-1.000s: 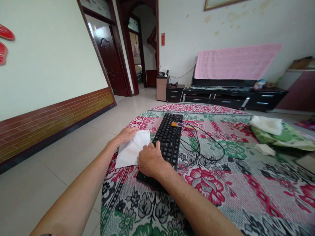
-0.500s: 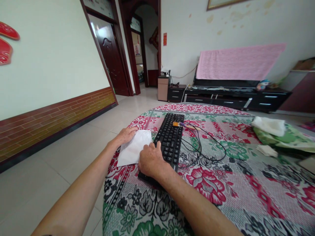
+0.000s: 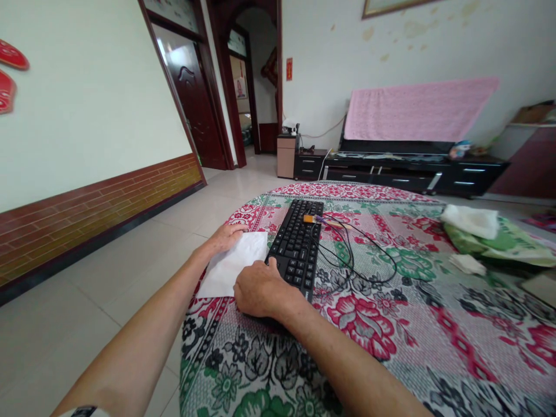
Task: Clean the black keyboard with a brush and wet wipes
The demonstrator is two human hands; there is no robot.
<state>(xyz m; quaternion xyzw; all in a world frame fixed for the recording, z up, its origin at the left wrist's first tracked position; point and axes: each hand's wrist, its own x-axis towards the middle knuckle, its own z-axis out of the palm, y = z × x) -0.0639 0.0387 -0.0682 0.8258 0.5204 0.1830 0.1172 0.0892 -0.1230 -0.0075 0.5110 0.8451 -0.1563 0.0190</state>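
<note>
A thin white tissue (image 3: 237, 256) is spread between my hands, over the left side of the tablecloth. My left hand (image 3: 226, 237) grips its far left edge, fingers close together. My right hand (image 3: 259, 288) is curled at its near right corner, low over the near end of a black keyboard (image 3: 295, 240); its fingertips are mostly hidden. The keyboard lies lengthwise away from me. A small brush (image 3: 310, 219) with orange-yellow bristles lies across its far right side. The keyboard's black cable (image 3: 353, 255) is looped on the cloth at right.
The floral tablecloth (image 3: 365, 330) covers a table with a rounded left edge. At the right lie a green package (image 3: 516, 240) with a white cloth (image 3: 471, 221) on it and a folded white tissue (image 3: 468, 264). A black cabinet (image 3: 360, 175) stands against the far wall.
My right hand has shifted slightly left and towards me, with the near corner of the tissue. My left hand stays nearly in place.
</note>
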